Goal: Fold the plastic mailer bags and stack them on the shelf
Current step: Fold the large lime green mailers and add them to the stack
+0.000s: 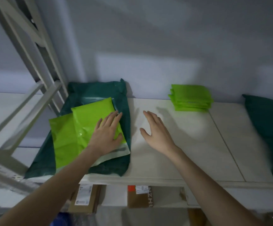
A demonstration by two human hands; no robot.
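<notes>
Since the unfolded supply sat at left, the left hand (107,135) lay flat, fingers straight, on the top lime mailer (90,123), likely to drag it over. Right hand (155,132) hovered spread, holding nothing, above the bare shelf (189,152), apparently the folding spot. Folded stack (191,97) was parked far right, clear of it.

Left arm extended forward from lower left, forearm bare. Left hand (107,133) palm down, fingers straight and together, thumb spread to right. Right arm extended from lower right, forearm bare. Right hand (156,129) palm down, fingers straight, slightly spread, thumb out to left.
</notes>
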